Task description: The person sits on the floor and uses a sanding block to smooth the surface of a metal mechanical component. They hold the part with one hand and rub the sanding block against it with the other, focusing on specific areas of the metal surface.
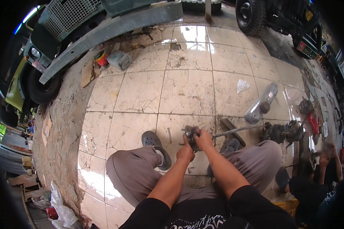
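Note:
A dark, greasy metal part [191, 133] is held low over the tiled floor between my feet. My right hand [203, 140] is closed round its right side, the thumb on top. Against its lower left side is my left hand [185, 152], index finger reaching up onto the part and other fingers curled. What lies under the fingers is hidden. A long thin metal rod [237, 131] runs rightward from near my right hand. It crosses a dark narrow bar-shaped piece [233, 129] by my right shoe. A small slim metal piece [169, 135] lies beside my left shoe [156, 149].
Greasy machine parts [283, 131] lie at right, near a long grey metal cover [261, 103] and a white plastic scrap [242, 86]. Another person [313, 183] crouches at far right. A vehicle's bumper [114, 32] overhangs the back left, near a red-yellow tub [101, 58] and grey container [119, 60].

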Demonstrator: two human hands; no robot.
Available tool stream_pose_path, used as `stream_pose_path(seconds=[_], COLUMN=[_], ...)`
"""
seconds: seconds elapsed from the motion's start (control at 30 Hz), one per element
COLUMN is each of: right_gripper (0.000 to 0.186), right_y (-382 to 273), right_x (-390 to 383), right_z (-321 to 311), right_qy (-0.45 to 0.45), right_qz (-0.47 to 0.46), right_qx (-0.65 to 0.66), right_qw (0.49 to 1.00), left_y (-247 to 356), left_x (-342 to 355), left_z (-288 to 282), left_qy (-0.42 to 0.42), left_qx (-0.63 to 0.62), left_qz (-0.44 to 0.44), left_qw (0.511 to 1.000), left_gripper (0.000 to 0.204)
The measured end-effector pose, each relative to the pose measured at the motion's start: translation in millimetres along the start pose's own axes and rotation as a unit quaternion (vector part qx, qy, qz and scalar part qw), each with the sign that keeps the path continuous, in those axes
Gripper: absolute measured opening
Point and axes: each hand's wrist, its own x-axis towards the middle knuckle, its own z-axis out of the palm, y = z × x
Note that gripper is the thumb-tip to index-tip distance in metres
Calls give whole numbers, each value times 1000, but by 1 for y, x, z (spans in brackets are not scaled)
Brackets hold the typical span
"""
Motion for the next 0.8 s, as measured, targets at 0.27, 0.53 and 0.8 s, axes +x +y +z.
stream_pose_path(seconds=[0.27, 0.53, 0.8], right_gripper=[49, 44, 44], right_y=[20, 18, 33], right_x=[19, 7, 12], right_z=[-20, -21, -12], right_qy=[-54, -25, -23], right_qz=[17, -2, 8], right_qx=[1, 21, 89], right_qw=[998, 999, 996], left_y=[17, 18, 22], left_x=[-11, -12, -16], left_z=[5, 5, 3], left_qy=[8, 10, 22], left_qx=[11, 19, 24], left_qz=[39, 48, 48], left_qw=[999, 999, 998], left_gripper=[104, 104, 102])
